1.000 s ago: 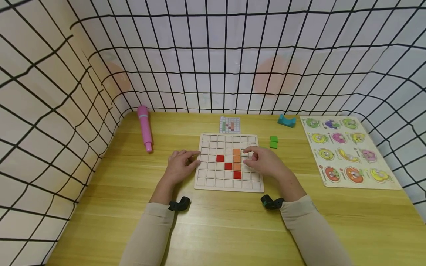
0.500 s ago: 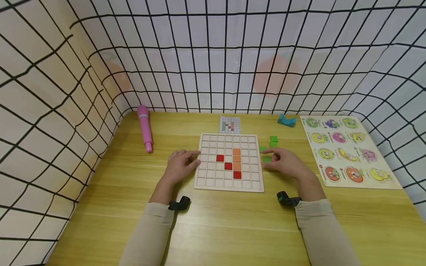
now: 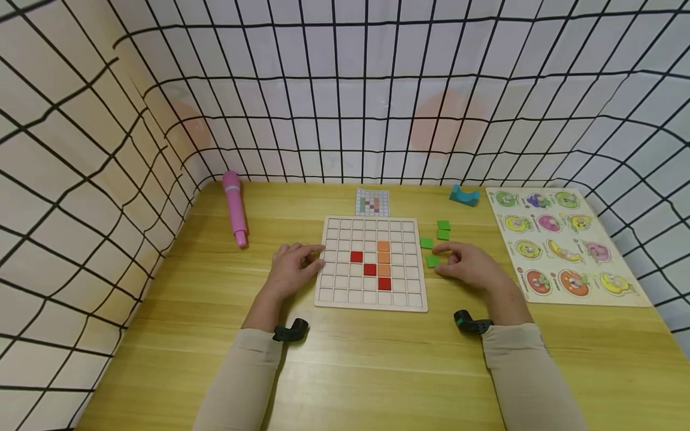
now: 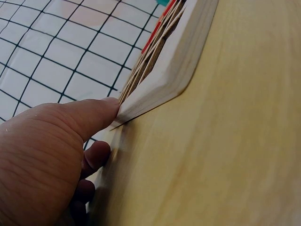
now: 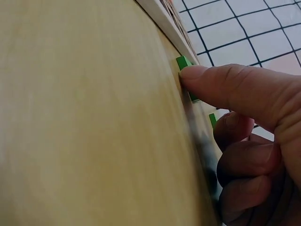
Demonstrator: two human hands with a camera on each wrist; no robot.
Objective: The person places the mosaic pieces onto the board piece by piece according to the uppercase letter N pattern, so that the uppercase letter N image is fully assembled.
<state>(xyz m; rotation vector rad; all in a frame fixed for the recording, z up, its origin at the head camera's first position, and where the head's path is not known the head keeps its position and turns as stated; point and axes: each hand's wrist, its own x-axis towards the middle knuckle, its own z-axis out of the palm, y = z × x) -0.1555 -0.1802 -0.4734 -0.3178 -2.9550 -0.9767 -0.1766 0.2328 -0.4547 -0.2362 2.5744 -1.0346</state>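
A light wooden grid board [image 3: 334,293] bears red square tiles [image 3: 356,257] and a column of orange ones [image 3: 383,257]. My left hand [image 3: 291,269] rests at its left edge; in the left wrist view the thumb [image 4: 106,110] touches the board's corner. To the right of the board my right hand [image 3: 471,266] lies by the near green square tile [image 3: 432,261], thumb and index finger apart. The right thumb [image 5: 207,80] overlaps this green tile [image 5: 182,61] in the right wrist view. Another green tile [image 3: 426,243] lies just ahead of the index fingertip.
Two more green tiles [image 3: 443,230] lie beyond the right hand. A small pattern card [image 3: 372,203] sits behind the board. A blue curved block [image 3: 464,196], a fruit puzzle board [image 3: 566,245] and a pink pen-shaped object [image 3: 235,209] lie around. Black mesh [image 3: 366,114] stands behind.
My right hand has moved right from over the board to the green tiles, uncovering two of them beside the board, then drawn slightly back. The left hand has stayed put.
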